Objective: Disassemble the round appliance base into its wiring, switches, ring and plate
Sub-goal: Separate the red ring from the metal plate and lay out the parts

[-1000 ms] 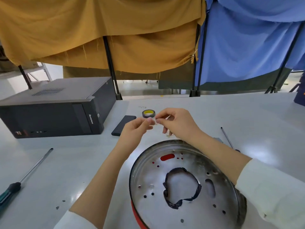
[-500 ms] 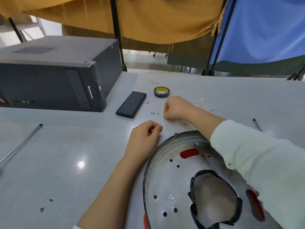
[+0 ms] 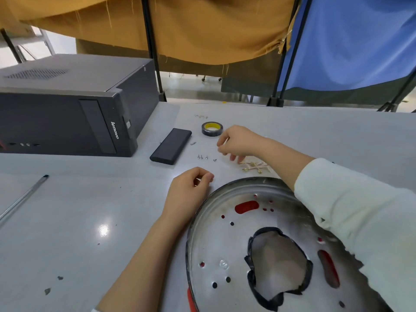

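The round metal plate [image 3: 225, 239] lies at the near right of the grey table [image 3: 78, 221], its shiny face pierced by small holes, red slots and a central opening edged in torn black tape. A dark computer case [image 3: 67, 109] marked "lenovo" stands far left, under yellow and blue curtains. The left hand [image 3: 188, 190] rests beside the plate's rim, fingers curled (whether on anything, I cannot tell). The right hand [image 3: 238, 141] hovers with loosely bent fingers between a tape roll [image 3: 212, 128] and small brass terminals [image 3: 254, 166], near tiny screws [image 3: 202, 157].
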The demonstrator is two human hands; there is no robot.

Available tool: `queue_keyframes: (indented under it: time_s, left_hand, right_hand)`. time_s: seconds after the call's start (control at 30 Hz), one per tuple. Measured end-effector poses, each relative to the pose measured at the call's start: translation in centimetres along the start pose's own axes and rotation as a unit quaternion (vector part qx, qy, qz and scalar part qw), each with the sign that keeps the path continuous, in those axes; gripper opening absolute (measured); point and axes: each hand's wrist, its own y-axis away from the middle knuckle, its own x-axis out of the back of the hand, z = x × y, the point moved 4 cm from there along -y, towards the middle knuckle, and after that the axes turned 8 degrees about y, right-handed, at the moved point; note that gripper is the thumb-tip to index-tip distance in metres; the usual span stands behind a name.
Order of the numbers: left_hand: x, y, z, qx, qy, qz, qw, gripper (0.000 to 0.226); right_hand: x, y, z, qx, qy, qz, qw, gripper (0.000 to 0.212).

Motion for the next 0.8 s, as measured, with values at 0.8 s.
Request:
queue_keyframes:
  time_s: [0.8]
  left_hand:
    - [2.4,13.4,3.7,0.158,0.289,-0.019,0.944,0.02]
  right_hand:
    - [-0.4,27.4,10.3,-0.179,-0.117,0.166,0.963,0.019]
